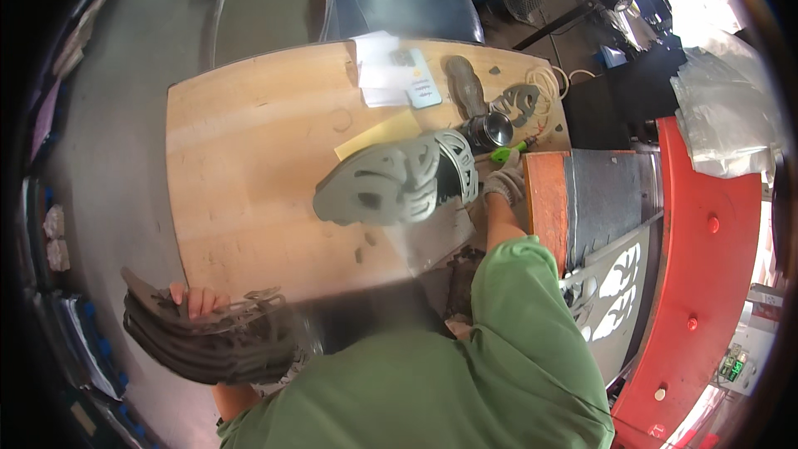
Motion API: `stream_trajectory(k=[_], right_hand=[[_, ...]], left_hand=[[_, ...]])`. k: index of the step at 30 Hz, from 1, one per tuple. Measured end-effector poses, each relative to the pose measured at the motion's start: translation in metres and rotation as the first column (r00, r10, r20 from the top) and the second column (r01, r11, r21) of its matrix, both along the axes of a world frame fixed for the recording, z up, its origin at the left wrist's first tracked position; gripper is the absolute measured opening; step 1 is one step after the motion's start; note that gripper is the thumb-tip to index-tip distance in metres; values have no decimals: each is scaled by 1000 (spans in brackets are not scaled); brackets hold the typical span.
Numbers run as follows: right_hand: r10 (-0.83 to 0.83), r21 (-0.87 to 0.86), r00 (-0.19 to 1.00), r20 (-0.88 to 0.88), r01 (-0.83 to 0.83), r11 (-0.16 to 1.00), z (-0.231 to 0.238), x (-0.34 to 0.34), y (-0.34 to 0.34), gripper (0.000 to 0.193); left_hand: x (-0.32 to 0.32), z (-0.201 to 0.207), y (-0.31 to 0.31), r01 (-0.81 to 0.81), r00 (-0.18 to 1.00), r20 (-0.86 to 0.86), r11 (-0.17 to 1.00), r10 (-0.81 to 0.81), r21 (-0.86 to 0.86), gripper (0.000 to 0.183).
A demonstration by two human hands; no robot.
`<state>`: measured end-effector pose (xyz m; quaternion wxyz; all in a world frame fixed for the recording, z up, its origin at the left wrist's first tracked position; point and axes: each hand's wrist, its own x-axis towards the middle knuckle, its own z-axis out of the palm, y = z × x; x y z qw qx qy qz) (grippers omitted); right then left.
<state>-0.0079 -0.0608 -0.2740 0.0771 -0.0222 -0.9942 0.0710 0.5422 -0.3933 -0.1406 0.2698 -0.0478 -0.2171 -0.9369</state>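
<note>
At the lower left, my left hand (pixel 197 299) curls its fingers over the upper edge of a stack of dark cut-out sheets (pixel 208 341), curved and openwork like shoe uppers. The stack is held off the table's near left corner. My right hand (pixel 505 183), in a pale knit glove, reaches to the table's right side. Its fingertips are at a small bright-green tool (pixel 502 154); whether they grip it is hard to see. Left of that hand lies a pile of grey cut-out uppers (pixel 382 183), with more openwork pieces (pixel 457 168) at its right end.
On the wooden table (pixel 249 133) lie white papers (pixel 381 71), a yellow sheet (pixel 378 135), a dark shoe-shaped form (pixel 465 87), a black round container (pixel 488 131) and coiled cord (pixel 544 87). To the right stands a red machine (pixel 702 249) beside an orange-edged block (pixel 546 208).
</note>
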Motion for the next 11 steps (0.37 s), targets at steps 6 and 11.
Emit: stream_trajectory(k=[6, 11], right_hand=[[260, 511, 946, 194, -323, 796, -37, -58, 13, 50], [305, 563, 924, 232, -383, 732, -54, -84, 26, 52]], left_hand=[[11, -26, 2, 18, 993, -115, 1000, -16, 14, 17], [5, -10, 22, -34, 999, -21, 991, 37, 127, 18]])
